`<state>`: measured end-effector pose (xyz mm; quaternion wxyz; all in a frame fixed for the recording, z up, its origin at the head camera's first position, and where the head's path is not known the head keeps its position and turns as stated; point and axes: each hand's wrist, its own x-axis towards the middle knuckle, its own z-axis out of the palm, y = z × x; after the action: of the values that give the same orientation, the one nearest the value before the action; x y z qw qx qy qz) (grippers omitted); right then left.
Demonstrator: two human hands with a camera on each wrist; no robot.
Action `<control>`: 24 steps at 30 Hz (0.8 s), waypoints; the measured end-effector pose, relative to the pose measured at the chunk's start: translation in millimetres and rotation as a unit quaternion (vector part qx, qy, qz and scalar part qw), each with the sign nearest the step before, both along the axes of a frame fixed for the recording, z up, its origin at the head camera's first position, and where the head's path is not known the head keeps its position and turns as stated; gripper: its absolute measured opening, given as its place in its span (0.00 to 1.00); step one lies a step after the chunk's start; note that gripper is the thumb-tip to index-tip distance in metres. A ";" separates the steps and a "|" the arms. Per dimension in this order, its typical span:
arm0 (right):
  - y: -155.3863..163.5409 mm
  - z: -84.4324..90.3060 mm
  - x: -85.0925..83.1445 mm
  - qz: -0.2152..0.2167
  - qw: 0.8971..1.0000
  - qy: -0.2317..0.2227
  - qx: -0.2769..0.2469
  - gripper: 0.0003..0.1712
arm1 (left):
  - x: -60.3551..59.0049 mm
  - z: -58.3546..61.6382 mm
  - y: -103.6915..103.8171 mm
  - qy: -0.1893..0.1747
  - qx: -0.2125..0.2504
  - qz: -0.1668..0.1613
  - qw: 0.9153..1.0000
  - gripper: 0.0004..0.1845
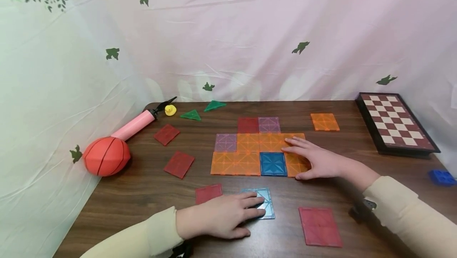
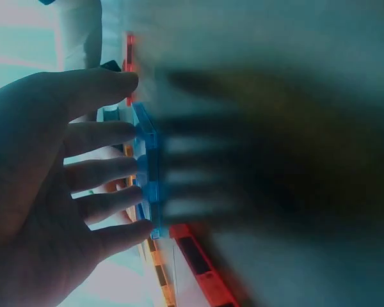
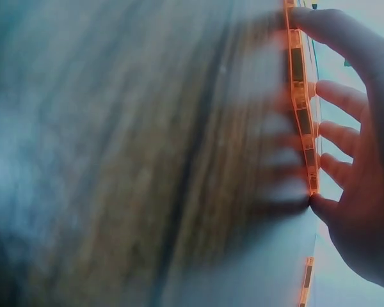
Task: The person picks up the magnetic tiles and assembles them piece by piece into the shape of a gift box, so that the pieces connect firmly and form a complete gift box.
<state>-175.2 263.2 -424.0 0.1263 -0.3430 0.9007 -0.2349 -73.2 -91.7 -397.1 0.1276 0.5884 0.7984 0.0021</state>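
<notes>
Flat on the table, a light blue square tile (image 1: pixel 268 202) lies partly under my left hand (image 1: pixel 226 214), whose extended fingertips rest on it. The left wrist view shows those fingers spread along the tile's edge. My right hand (image 1: pixel 317 159) touches the right end of a joined patch of magnetic tiles, fingers on the upper orange tile (image 1: pixel 298 136) and thumb by the lower orange tile (image 1: pixel 294 165). A darker blue tile (image 1: pixel 273 164) sits in the lower row. Two purple tiles (image 1: pixel 225 143) and a red tile (image 1: pixel 248 125) also belong to the patch.
Loose red tiles (image 1: pixel 179 165) lie left of the patch, with another red tile (image 1: pixel 320 226) at the front right. Green triangles (image 1: pixel 191 115), a rubber duck (image 1: pixel 170 110), a pink pump (image 1: pixel 133 125) and a red ball (image 1: pixel 107 156) are left; a chessboard (image 1: pixel 396 121) is right.
</notes>
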 end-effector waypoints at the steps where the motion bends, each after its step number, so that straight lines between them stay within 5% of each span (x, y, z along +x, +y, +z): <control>1: 0.1 -0.6 0.1 0.000 1.000 0.000 0.000 0.51 | -3.9 -0.2 4.0 -0.002 -0.002 -0.003 1.000 0.32; 9: 0.8 -6.1 2.6 -0.004 1.000 0.000 -0.004 0.50 | -27.5 -1.5 32.2 -0.025 -0.012 -0.016 0.999 0.32; 24: -0.7 -2.8 -2.3 0.012 1.000 0.020 -0.003 0.51 | -38.1 1.7 47.3 -0.052 0.007 -0.012 0.999 0.32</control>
<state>-177.5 262.5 -426.8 0.1104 -0.3585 0.8982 -0.2293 -111.3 -44.4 -395.5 0.1650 0.5979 0.7835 0.0364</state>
